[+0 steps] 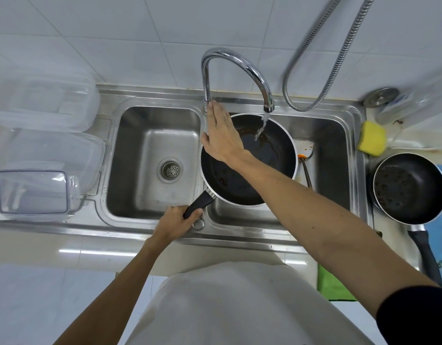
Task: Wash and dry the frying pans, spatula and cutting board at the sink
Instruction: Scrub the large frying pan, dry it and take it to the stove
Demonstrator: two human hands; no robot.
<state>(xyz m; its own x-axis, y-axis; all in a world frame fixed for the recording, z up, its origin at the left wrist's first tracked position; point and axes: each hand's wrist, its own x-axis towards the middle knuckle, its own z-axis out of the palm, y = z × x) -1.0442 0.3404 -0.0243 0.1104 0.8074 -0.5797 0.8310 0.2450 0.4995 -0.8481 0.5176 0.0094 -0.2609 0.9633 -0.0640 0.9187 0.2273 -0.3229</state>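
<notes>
Biggest thing in my feed is the double-bowl stainless steel sink (130, 158). Over its right bowl hangs the black silver-rimmed frying pan (224, 183), with water from the curved chrome tap (239, 61) falling onto its greasy far side. A second black frying pan (409, 188), speckled with residue, sits on the counter to the right. The steel-bladed spatula (305, 148) lies in the right bowl, partly under the held pan. I cannot pick out a cutting board.

The left hand (176, 224) is wrapped round the pan's black handle. The right hand (221, 135) is flat, fingers straight and together, tips touching the tap's base.

My worries: the pan hangs from one hand, so as water pools its weight could tip it and slosh greasy water over the front edge. Lowered carelessly, its rim could knock the spatula or the spout. The right forearm crosses right over the pan, so pulling it back low may catch the rim.

For room, the left bowl offers open space just beside the pan. The right side is tighter, with the yellow sponge (371, 138) and second pan close by.
</notes>
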